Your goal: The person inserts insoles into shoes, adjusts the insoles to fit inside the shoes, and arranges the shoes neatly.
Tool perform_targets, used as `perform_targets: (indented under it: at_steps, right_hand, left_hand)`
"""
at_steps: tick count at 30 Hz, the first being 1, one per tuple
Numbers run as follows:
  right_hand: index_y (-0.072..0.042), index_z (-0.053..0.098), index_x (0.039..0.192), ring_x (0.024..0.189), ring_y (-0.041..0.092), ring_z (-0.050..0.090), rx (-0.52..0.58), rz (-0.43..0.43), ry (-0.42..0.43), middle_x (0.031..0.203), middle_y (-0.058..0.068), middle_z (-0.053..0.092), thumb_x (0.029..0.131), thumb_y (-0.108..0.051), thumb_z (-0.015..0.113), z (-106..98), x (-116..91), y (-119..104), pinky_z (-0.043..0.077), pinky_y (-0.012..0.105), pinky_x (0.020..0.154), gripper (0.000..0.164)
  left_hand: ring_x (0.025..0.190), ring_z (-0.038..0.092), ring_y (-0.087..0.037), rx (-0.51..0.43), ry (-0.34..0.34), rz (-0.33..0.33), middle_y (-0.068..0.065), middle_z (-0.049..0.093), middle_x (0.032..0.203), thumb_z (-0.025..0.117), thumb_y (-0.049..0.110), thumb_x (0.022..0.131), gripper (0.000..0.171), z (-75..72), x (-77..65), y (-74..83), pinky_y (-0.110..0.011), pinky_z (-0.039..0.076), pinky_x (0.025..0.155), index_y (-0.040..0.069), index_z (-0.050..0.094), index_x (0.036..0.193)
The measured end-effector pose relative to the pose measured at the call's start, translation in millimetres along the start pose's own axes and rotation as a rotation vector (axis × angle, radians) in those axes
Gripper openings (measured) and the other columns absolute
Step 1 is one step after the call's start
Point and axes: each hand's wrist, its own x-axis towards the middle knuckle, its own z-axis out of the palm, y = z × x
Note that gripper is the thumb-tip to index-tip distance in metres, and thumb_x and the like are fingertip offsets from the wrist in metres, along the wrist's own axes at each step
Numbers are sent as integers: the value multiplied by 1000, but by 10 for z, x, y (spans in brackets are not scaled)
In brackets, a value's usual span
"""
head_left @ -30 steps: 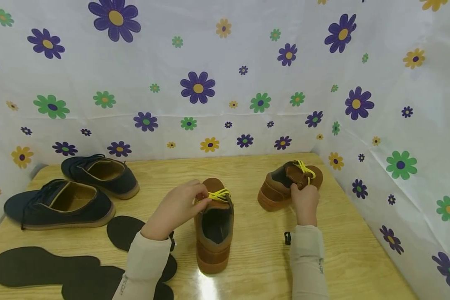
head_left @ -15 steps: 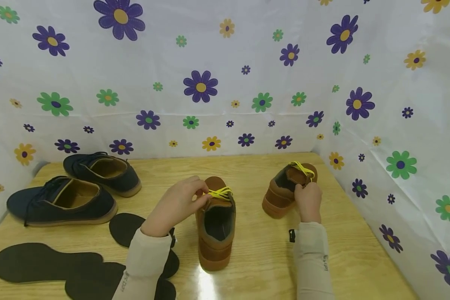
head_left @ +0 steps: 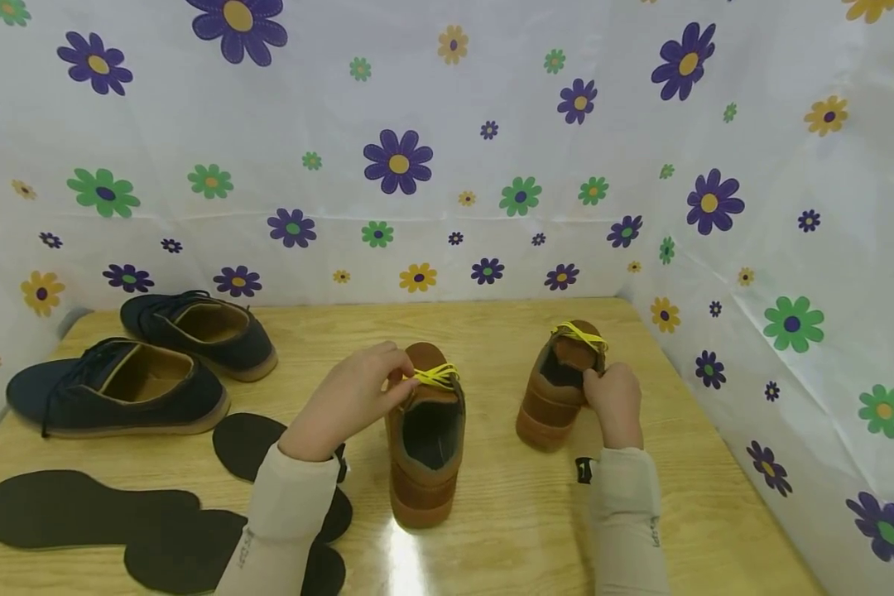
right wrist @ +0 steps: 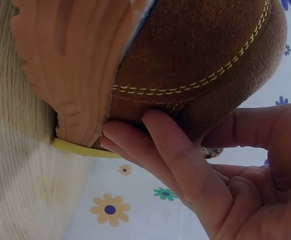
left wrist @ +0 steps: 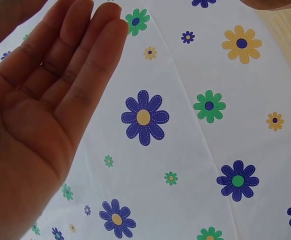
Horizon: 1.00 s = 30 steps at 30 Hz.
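Near the middle of the table a brown suede shoe [head_left: 421,495] with yellow laces [head_left: 436,377] stands with its heel toward me. My left hand [head_left: 352,399] pinches the left side of its opening, beside the laces. In the left wrist view that hand [left wrist: 40,110] shows its palm and fairly straight fingers. Farther right is the matching brown shoe [head_left: 547,414], its toe pointing away. My right hand [head_left: 617,401] grips it by the right edge of the opening. From the right wrist, fingers [right wrist: 178,155] press the stitched outer side above the light brown sole [right wrist: 80,55].
Two dark blue lace-up shoes [head_left: 171,415] stand at the left, one behind the other. Several black insoles [head_left: 52,509] lie in front of them, partly under my left forearm. A flower-printed white sheet [head_left: 447,91] borders the wooden table [head_left: 521,530] behind and at the right.
The right brown shoe has turned in my right hand, its toe swinging left to point away from me and its heel coming nearer. The left hand keeps its place on the middle shoe.
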Motion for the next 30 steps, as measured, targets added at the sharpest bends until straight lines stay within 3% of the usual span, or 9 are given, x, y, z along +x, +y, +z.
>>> perform_targets:
  at_steps: [8, 13, 17, 26, 30]
  right_hand:
    - [11, 67, 76, 73, 40, 66, 25, -5, -82, 66, 17, 66, 90, -12, 48, -21, -51, -5, 50, 45, 67, 33]
    - [10, 68, 76, 62, 28, 65, 40, -20, -140, 65, 14, 66, 92, -13, 48, -40, -92, -9, 47, 35, 57, 34]
    - [12, 68, 84, 62, 22, 64, 50, -29, -175, 73, 18, 67, 93, -12, 47, -47, -121, -1, 50, 38, 63, 34]
    - [15, 69, 99, 76, 29, 65, 56, -67, -224, 89, 24, 67, 94, -13, 47, -44, -162, -4, 51, 43, 73, 35]
    - [14, 69, 95, 76, 26, 63, 58, -92, -224, 86, 21, 67, 93, -12, 49, -27, -189, -21, 51, 40, 71, 33]
  left_hand:
    - [67, 47, -12, -4, -13, 1, 2, 52, 75, 71, 9, 86, 5, -14, 4, 3, -29, 43, 62, 5, 69, 86]
    - [66, 49, -13, -12, -14, 1, 2, 53, 76, 70, 9, 87, 5, -22, 1, 9, -29, 43, 61, 4, 70, 87]
    - [65, 46, -11, -11, -24, -11, 1, 52, 76, 70, 11, 87, 7, -33, 0, 20, -29, 42, 61, 4, 70, 88]
    - [66, 46, -12, -6, -48, -41, 0, 53, 76, 70, 11, 87, 8, -47, 5, 45, -30, 43, 62, 3, 71, 89]
    - [66, 46, -11, -4, -43, -37, 2, 52, 76, 71, 11, 87, 8, -49, 1, 50, -30, 43, 62, 4, 70, 89]
